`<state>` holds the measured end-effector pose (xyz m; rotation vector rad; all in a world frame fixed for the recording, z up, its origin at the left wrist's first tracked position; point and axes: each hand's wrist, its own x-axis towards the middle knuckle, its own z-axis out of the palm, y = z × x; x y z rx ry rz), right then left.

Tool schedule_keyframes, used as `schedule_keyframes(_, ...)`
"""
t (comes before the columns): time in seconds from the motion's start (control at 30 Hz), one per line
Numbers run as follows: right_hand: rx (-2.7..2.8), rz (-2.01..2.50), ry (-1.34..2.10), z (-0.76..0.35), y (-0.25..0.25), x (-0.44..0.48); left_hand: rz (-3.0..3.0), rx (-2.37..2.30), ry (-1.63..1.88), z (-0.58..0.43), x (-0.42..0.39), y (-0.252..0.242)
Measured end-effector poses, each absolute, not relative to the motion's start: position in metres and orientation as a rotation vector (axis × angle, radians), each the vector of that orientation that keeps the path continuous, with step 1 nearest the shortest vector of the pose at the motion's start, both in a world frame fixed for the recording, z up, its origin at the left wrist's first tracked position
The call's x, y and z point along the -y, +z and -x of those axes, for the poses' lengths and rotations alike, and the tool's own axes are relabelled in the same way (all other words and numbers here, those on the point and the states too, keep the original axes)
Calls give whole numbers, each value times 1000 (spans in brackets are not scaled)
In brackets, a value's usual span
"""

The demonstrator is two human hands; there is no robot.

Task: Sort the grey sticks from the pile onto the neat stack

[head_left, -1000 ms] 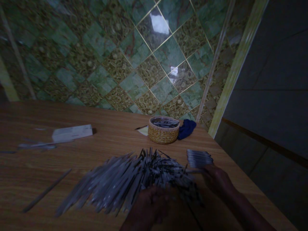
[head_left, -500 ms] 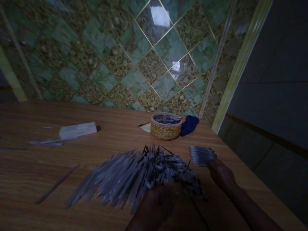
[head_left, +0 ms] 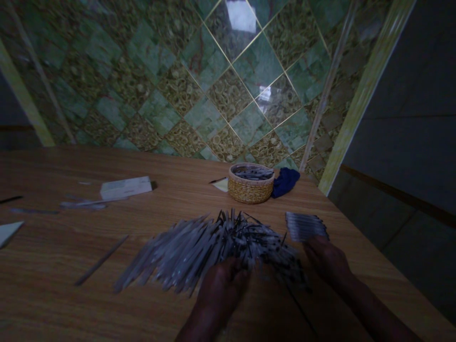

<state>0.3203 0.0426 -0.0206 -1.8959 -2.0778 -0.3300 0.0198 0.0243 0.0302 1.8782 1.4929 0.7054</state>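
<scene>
A wide heap of thin grey sticks with dark tips (head_left: 199, 251), pen-like but too dim to name surely, lies fanned out on the wooden table. My left hand (head_left: 224, 285) is at the heap's near edge, fingers curled together; what they hold, if anything, is hidden. To the right of the heap, similar sticks lie side by side in a neat flat row (head_left: 304, 226). My right hand (head_left: 326, 259) is at the near edge of that row, its fingers bunched together. Blur and dim light hide what is between them.
Behind the heap stands a round woven basket (head_left: 251, 190) full of similar sticks, with a dark blue cloth (head_left: 286, 182) beside it. A white box (head_left: 126, 187) and several loose sticks (head_left: 85, 203) lie left. A single stick (head_left: 101, 260) lies nearer. The tiled wall (head_left: 213, 95) borders the table.
My right hand has shifted from the right end of the row to its near edge. My left hand has moved slightly up and left along the heap. The view has turned a little left.
</scene>
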Motion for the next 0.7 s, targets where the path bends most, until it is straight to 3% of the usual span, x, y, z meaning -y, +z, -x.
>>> schedule_keyframes(0.27,2302,1648,-92,-260,-3,-38,-2092,-1640,458,-21,-21,33)
schedule_keyframes(0.7,2306,1774,-260,-218,-6,-71,-2114,-1748,501,-9,-26,30)
